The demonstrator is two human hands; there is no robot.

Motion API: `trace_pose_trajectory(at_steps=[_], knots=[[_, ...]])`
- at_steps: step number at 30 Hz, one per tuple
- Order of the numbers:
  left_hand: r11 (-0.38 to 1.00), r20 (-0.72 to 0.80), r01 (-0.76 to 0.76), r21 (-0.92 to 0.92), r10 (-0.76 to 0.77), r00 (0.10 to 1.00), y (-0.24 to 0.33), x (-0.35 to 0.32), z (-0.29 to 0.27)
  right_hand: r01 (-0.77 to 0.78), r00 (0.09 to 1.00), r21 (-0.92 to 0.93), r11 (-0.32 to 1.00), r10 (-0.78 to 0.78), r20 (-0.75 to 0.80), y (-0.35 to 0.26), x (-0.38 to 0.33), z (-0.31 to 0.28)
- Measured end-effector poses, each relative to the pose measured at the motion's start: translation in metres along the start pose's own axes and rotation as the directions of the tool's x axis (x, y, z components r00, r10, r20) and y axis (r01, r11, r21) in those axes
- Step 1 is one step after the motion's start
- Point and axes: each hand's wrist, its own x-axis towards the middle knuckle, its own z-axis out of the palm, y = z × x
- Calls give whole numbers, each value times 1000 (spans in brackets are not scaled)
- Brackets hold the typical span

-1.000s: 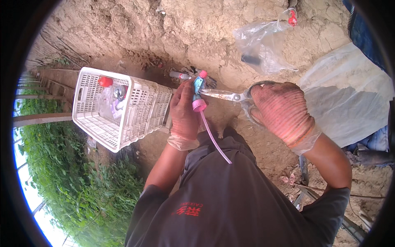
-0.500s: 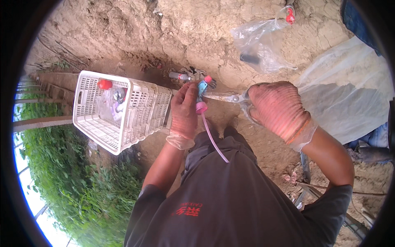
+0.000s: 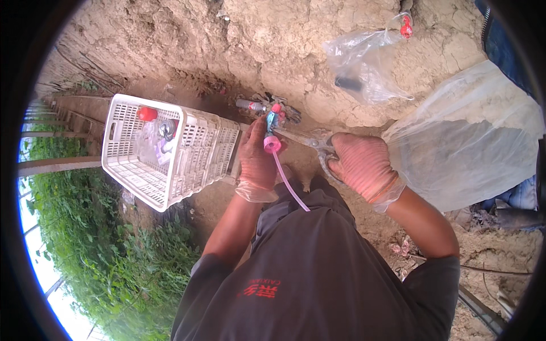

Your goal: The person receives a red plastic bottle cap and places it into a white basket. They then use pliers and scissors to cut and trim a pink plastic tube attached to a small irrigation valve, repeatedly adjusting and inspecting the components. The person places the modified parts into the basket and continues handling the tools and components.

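We note our left hand (image 3: 257,162) grasping the pink-capped fitting (image 3: 272,142) with its tube (image 3: 290,187); right hand (image 3: 361,165) clenched on scissors (image 3: 301,138), blades at the fitting. Cut apparently not yet made.

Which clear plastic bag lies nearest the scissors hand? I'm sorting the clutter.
The large clear bag, spread right beside the right hand. The small clear bag lies farther up on the soil, holding a dark object.

white slatted crate (image 3: 200,149) on soil | clear plastic bag (image 3: 364,62) | large plastic sheet (image 3: 472,148) | green plants (image 3: 96,261)
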Motion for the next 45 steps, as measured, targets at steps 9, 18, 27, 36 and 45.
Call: trace_pose_trajectory(at_steps=[9,18,27,36,45], knots=[[945,-67,64,-320,-90,994,-7,2,21,-26,998,89,996,30,-53,-6,-6,28],[951,192,173,-255,-126,973,0,3,-8,-10,1000,36,999,10,4,4,-3,-5],[958,120,162,-236,-137,983,5,-1,1,21,999,-49,999,-23,-37,4,-1,-20],[879,134,-295,374,264,955,-13,3,-16,42,999,-123,992,-41,9,0,4,-33],[234,357,-648,725,678,643,-3,7,-8,43,994,-74,996,-35,104,-2,12,-36]])
